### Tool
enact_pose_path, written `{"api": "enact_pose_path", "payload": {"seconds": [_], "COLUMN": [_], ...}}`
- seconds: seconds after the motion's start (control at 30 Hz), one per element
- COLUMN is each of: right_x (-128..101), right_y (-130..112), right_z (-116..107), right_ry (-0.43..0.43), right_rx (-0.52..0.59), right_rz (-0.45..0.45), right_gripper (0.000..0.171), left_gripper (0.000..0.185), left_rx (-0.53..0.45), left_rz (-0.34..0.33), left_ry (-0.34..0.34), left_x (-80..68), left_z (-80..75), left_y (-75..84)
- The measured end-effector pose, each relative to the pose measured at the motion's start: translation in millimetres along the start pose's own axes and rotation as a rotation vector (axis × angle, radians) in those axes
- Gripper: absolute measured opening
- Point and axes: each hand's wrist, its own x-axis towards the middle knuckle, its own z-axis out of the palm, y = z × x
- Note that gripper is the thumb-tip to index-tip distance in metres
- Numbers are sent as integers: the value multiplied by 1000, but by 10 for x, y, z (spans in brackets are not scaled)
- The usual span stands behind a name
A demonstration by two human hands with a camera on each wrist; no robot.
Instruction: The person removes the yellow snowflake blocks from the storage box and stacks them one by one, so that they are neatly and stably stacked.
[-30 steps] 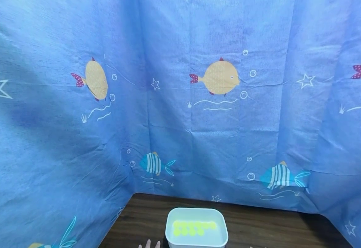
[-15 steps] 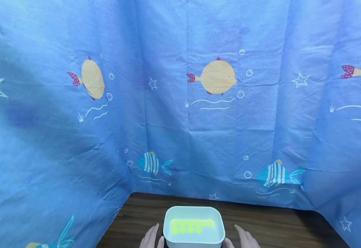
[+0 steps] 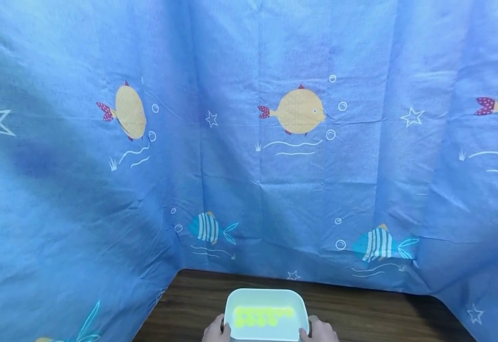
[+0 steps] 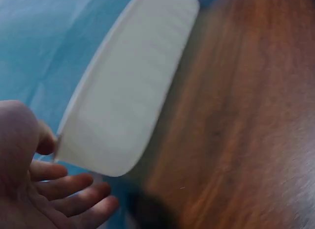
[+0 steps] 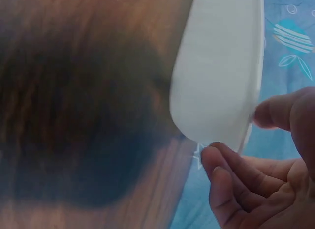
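A white plastic tub [image 3: 266, 294] sits on the dark wooden table [image 3: 360, 313] at the bottom centre of the head view, with several yellow-green balls [image 3: 261, 316] inside. My left hand [image 3: 216, 331] grips the tub's left side. My right hand [image 3: 320, 331] grips its right side. In the left wrist view the left hand [image 4: 59, 162] has its thumb on the rim of the tub [image 4: 133, 91] and its fingers below. The right wrist view shows the right hand [image 5: 241, 140] pinching the near corner of the tub [image 5: 221, 67] between thumb and curled fingers.
A blue cloth [image 3: 300, 190] printed with fish and stars hangs behind the table and along both sides, closing it in. Bare wood shows to the left, right and behind the tub.
Both hands rose from the frame's bottom edge, stood open beside the tub half a second ago, and now hold its two sides. The tub stays in place.
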Motion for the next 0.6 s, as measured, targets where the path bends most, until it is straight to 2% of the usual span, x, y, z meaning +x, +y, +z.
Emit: {"api": "enact_pose_path", "payload": {"seconds": [0.07,0.27,0.57,0.6], "right_x": [16,45,-47,-57], "right_y": [-8,-57,-182,-196], "right_z": [49,107,289,295], "right_ry": [14,45,78,78], "right_rx": [2,29,55,55], "right_rz": [2,-19,-33,-32], "right_gripper": [43,43,35,34], "left_gripper": [35,35,29,28], "left_rx": [4,-14,39,22], "left_rz": [22,-10,-20,-25], "left_ry": [8,46,70,50], "left_x": [12,93,105,97], "left_z": [27,41,-61,-72], "left_y": [-2,18,-67,-63]}}
